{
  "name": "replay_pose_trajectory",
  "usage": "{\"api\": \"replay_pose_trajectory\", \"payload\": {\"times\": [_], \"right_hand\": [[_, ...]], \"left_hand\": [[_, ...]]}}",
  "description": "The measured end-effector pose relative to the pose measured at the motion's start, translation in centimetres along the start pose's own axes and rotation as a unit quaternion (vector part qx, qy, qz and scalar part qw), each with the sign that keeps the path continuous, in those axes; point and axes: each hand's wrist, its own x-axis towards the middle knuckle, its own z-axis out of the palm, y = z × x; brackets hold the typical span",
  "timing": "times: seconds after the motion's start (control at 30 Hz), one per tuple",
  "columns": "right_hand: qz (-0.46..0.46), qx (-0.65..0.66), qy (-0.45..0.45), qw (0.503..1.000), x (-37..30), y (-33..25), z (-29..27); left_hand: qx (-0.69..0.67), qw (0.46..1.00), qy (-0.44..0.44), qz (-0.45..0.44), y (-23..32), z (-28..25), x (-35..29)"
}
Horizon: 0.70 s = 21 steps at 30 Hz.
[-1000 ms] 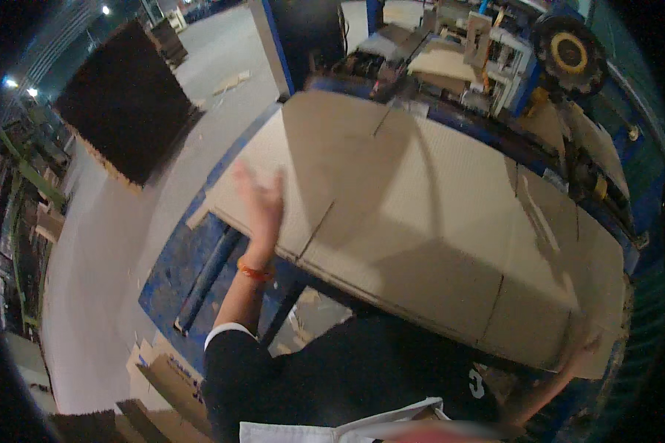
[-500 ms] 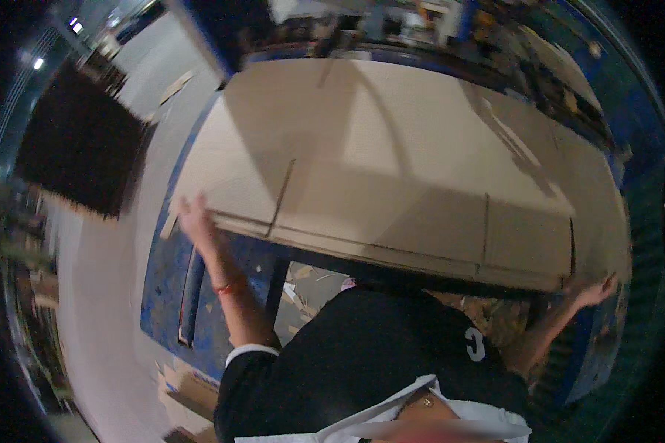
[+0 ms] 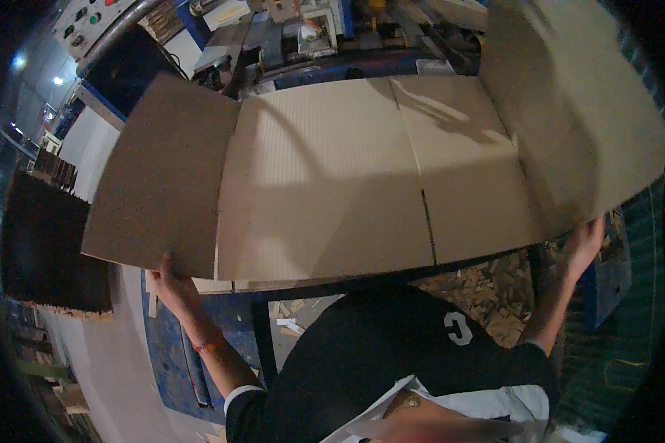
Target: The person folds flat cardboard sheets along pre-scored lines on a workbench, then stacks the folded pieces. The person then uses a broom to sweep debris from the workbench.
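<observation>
Head view: the cardboard sheet (image 3: pixel 325 192), long axis left to right above the blue table (image 3: pixel 171 369), extends beyond the left hand (image 3: pixel 176 292) and right hand (image 3: pixel 585 247), both touching, fingers clamped on its near edge.

Tan cardboard (image 3: pixel 325 184), lined with fine pale ribs and crossed by shadow.
Darker brown is shown on its left panel (image 3: pixel 162 177); one dark line (image 3: pixel 428 229) is seen near the middle. The table (image 3: pixel 166 369) is coloured scuffed blue, the wristband (image 3: pixel 205 347) orange-red. The black shirt (image 3: pixel 377 340) is trimmed and printed in white; tan is repeated in the scraps (image 3: pixel 488 295).
</observation>
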Motion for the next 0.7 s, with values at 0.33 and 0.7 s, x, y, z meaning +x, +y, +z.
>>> {"api": "replay_pose_trajectory", "payload": {"times": [0.33, 0.7], "right_hand": [[-0.319, -0.111, -0.415, 0.845, -8.5, -2.7, 5.6], [-0.329, -0.068, -0.523, 0.784, -5.1, -3.2, 7.8]], "left_hand": [[0.405, 0.745, -0.435, 0.304, 2.5, 8.4, -7.2], [0.459, 0.655, -0.518, 0.303, 4.0, 9.8, -5.5]]}}
